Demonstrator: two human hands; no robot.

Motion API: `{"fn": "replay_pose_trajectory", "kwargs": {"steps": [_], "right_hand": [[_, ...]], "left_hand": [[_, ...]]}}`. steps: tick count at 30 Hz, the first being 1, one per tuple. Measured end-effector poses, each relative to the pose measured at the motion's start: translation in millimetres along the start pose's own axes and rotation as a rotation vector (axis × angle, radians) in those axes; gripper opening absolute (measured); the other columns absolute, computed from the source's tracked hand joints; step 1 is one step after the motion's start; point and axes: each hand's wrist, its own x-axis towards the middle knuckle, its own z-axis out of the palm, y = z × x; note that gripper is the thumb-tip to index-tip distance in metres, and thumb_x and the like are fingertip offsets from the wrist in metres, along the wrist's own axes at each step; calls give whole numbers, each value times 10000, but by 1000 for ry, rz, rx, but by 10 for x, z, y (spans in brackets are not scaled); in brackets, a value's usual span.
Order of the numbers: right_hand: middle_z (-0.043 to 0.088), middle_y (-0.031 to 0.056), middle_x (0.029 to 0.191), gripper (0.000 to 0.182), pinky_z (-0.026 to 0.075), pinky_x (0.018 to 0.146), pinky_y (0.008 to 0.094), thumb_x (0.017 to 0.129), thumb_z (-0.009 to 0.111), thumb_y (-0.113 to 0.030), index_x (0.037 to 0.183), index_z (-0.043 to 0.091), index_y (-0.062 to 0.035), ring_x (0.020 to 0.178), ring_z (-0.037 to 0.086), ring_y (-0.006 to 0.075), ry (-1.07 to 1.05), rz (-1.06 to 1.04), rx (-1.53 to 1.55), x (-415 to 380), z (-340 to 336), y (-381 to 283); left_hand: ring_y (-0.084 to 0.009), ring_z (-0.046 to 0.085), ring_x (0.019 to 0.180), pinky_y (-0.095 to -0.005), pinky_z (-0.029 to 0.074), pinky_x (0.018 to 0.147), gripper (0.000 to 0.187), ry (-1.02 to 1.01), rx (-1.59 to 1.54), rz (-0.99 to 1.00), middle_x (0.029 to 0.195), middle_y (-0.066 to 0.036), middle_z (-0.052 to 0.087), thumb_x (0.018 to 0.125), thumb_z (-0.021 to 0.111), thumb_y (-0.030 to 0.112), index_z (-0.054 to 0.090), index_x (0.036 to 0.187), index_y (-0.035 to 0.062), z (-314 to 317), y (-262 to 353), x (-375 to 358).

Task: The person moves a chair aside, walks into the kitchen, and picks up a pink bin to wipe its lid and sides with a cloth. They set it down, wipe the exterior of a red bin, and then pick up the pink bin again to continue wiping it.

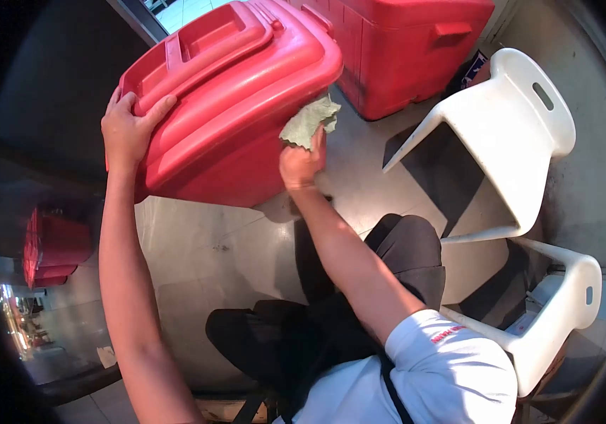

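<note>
A red lidded plastic box (236, 106) is tilted in front of me, with a raised handle moulded into its lid. My left hand (128, 131) grips the left end of the box at the lid, thumb on top and fingers spread over the edge. In my right hand (301, 164) is a crumpled pale green cloth (310, 121), held against the right side of the box just under the lid rim. Part of the right hand's fingers is hidden behind the cloth. The underside of the box is out of sight.
A second, larger red box (402, 56) stands on the floor behind. To the right are a white plastic chair (508, 116) and another white chair (557, 311) nearer me. A dark glossy panel (42, 127) on the left shows a reddish reflection. My knees are below the box.
</note>
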Motion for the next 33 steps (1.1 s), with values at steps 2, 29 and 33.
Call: {"fn": "replay_pose_trajectory", "kwargs": {"steps": [2, 29, 33], "right_hand": [[511, 277, 1337, 488, 381, 1090, 463, 807, 562, -8, 1291, 534, 48, 1248, 480, 444, -6, 90, 49, -159, -56, 184], [377, 253, 1454, 547, 296, 1100, 389, 1061, 373, -263, 1468, 219, 69, 1278, 426, 332, 328, 365, 623, 985, 196, -933], [517, 312, 1100, 342, 376, 939, 466, 1035, 395, -248, 1127, 419, 80, 1023, 504, 434, 262, 267, 696, 1544, 315, -632]], "left_hand": [[-410, 542, 1233, -456, 462, 967, 667, -5, -3, -19, 1043, -301, 665, 730, 765, 599, 645, 763, -56, -18, 0, -14], [-434, 576, 1174, -452, 491, 925, 690, -27, 32, -111, 1052, -336, 649, 746, 744, 613, 662, 816, -69, -104, 271, -59], [-392, 642, 978, -514, 488, 868, 749, -15, 210, -157, 939, -262, 682, 768, 655, 702, 690, 902, -35, 157, 487, 48]]}}
